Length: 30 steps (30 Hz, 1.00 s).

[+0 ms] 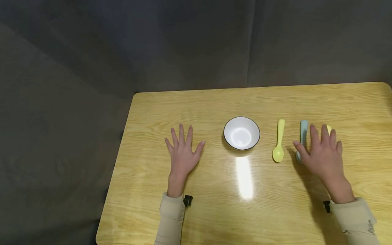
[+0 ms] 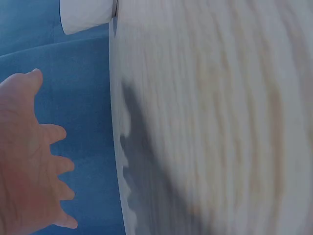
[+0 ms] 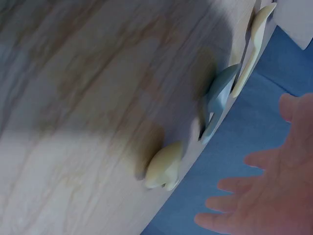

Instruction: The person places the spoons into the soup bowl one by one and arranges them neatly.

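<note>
My left hand (image 1: 182, 154) is spread above the left part of the table, fingers straight, holding nothing. To its right stands a white bowl (image 1: 242, 132) with a dark rim. My right hand (image 1: 326, 156) hovers with fingers apart over a blue spoon (image 1: 303, 131), partly covering it. Under its fingers, a second yellow spoon (image 1: 329, 128) shows only a small piece in the head view; its rounded end (image 3: 164, 169) appears in the right wrist view. Another yellow spoon (image 1: 278, 153) lies between the bowl and the blue spoon. Neither hand touches any of these objects.
The wooden table (image 1: 208, 221) has rounded corners, and a bright reflection lies below the bowl. A dark grey curtain (image 1: 196, 44) hangs behind the table's far edge and along the left side. Black straps sit at both wrists.
</note>
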### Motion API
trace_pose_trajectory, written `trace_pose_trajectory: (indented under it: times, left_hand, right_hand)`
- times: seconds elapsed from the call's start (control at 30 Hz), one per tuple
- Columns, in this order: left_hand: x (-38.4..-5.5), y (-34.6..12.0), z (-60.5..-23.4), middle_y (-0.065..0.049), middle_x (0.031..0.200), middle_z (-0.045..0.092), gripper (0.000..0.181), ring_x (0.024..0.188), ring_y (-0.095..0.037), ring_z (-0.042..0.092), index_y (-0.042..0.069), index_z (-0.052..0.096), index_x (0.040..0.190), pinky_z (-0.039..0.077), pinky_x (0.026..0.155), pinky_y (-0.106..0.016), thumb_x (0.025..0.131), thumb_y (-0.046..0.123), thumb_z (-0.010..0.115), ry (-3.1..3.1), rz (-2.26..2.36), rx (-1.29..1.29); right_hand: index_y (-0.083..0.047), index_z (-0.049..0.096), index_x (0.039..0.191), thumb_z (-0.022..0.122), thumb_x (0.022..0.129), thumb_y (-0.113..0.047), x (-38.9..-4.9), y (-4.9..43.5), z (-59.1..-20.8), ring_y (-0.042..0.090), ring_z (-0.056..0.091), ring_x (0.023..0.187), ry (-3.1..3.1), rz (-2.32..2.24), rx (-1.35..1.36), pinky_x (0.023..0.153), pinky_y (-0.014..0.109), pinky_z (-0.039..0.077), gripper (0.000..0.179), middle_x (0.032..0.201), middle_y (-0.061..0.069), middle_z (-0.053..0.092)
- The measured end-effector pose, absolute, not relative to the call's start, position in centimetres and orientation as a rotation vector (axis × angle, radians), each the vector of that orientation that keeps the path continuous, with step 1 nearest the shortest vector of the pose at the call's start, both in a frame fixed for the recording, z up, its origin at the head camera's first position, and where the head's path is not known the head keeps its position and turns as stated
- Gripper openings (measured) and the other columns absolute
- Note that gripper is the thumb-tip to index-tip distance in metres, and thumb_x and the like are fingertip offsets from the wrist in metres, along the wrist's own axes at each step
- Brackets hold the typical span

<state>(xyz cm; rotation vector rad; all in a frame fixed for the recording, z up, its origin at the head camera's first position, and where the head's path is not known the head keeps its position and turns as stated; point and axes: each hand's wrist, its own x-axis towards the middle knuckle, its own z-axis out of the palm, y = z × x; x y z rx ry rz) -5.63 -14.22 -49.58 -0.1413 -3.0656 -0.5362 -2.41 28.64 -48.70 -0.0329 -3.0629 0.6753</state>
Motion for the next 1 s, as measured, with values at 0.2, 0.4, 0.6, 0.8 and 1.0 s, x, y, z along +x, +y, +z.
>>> trace_pose_trajectory:
  times: [0.2, 0.4, 0.6, 0.8, 1.0]
  left_hand:
    - [-5.9, -14.0, -49.6, -0.023, 0.169, 0.017, 0.076, 0.154, -0.052, 0.009, 0.010, 0.035, 0.162, 0.011, 0.118, -0.076, 0.104, 0.057, 0.046, -3.028, -0.636, -0.167]
    - [-5.6, -12.6, -48.8, -0.023, 0.163, 0.032, 0.061, 0.148, -0.044, 0.034, 0.001, 0.042, 0.156, 0.038, 0.114, -0.064, 0.107, 0.036, 0.054, -2.889, -1.251, -0.117]
    - [-5.5, -9.7, -48.8, -0.020, 0.152, 0.048, 0.051, 0.127, -0.035, 0.060, 0.002, 0.048, 0.151, 0.059, 0.095, -0.048, 0.108, 0.028, 0.054, -2.626, -1.970, 0.019]
    - [-5.9, -6.8, -49.7, -0.018, 0.151, 0.051, 0.050, 0.108, -0.036, 0.070, 0.005, 0.047, 0.152, 0.065, 0.078, -0.045, 0.108, 0.027, 0.055, -2.330, -2.429, 0.166]
    - [-6.1, -5.7, -50.7, -0.017, 0.155, 0.046, 0.048, 0.130, -0.032, 0.057, 0.001, 0.046, 0.152, 0.064, 0.081, -0.040, 0.106, 0.014, 0.055, -2.111, -2.585, 0.248]
  right_hand:
    - [0.012, 0.028, 0.152, 0.048, 0.106, -0.053, -2.0, 29.0, -48.5, 0.071, 0.024, 0.131, -3.053, 0.638, -0.097, 0.093, 0.086, 0.028, 0.082, 0.146, 0.049, 0.027]
    - [0.018, 0.040, 0.143, 0.062, 0.104, -0.033, -1.9, 28.2, -48.4, 0.072, 0.044, 0.110, -2.893, 0.672, -0.100, 0.078, 0.083, 0.040, 0.068, 0.128, 0.050, 0.047]
    - [0.021, 0.053, 0.129, 0.070, 0.096, -0.006, -2.2, 26.2, -48.0, 0.060, 0.057, 0.091, -2.750, 0.836, -0.003, 0.066, 0.071, 0.050, 0.046, 0.107, 0.044, 0.058]
    - [0.020, 0.060, 0.122, 0.068, 0.098, -0.005, -3.5, 23.9, -48.0, 0.049, 0.069, 0.079, -2.713, 1.050, 0.000, 0.064, 0.060, 0.058, 0.035, 0.096, 0.036, 0.068]
    - [0.016, 0.064, 0.119, 0.071, 0.096, -0.006, -4.6, 22.9, -48.5, 0.045, 0.071, 0.080, -2.705, 1.108, -0.083, 0.062, 0.014, 0.044, 0.032, 0.094, 0.031, 0.072]
